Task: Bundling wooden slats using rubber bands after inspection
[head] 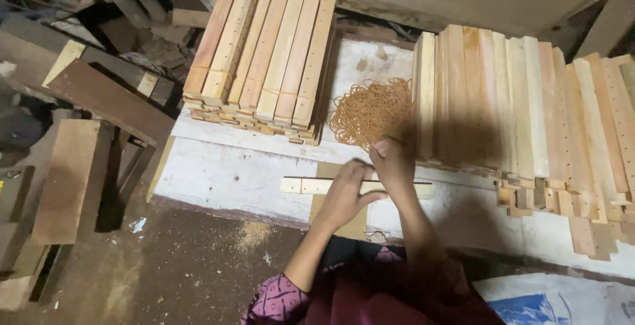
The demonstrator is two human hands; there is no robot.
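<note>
Left hand [345, 193] and right hand [393, 163] both closed on a small bundle of wooden slats [311, 185] lying flat on the white surface [225, 173]. Heap of tan rubber bands [370, 110] just behind. Banded slat stacks [264, 47] rear left; loose slats [522, 107] right.

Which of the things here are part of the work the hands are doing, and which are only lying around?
In the work:
- left hand and right hand, both on the wooden slat
- heap of rubber bands
- banded stack of slats
- loose slats on the right

Lying about:
- dark boards on the left
- sawdust on the floor
- blue and white sack
</note>
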